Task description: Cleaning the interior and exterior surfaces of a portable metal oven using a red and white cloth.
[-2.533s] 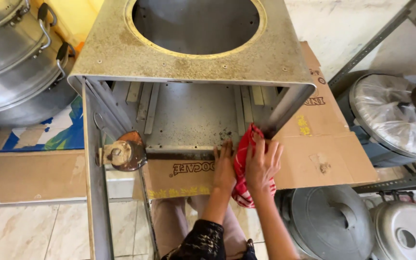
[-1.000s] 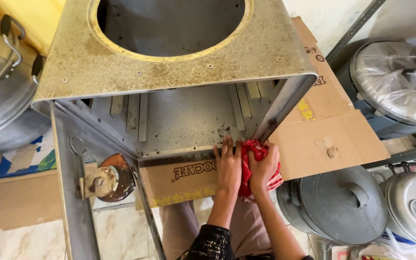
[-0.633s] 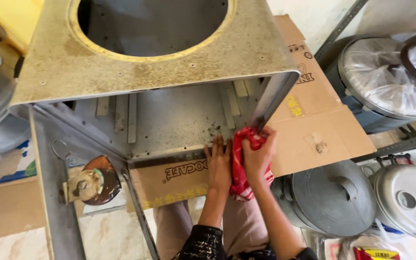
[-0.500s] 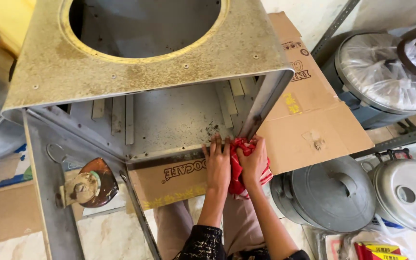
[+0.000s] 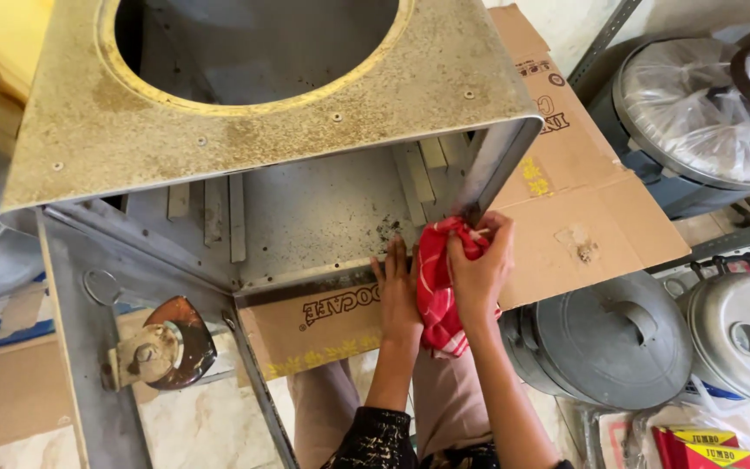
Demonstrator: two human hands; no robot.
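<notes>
Right hand (image 5: 479, 274) fingers around red cloth (image 5: 437, 287)

Flattened brown cardboard box (image 5: 583, 208); red-yellow packets (image 5: 696, 445) bottom right.

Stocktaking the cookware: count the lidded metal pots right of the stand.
3: a plastic-wrapped pot at upper right, a grey pot beside the right hand, a silver pot at the right edge. Others may be hidden.

A metalware workshop or storeroom; bare sheet-metal stove frame (image 5: 245, 130); stacked aluminium steamer pots (image 5: 744, 334); flattened cardboard (image 5: 583, 200); shelving.
</notes>
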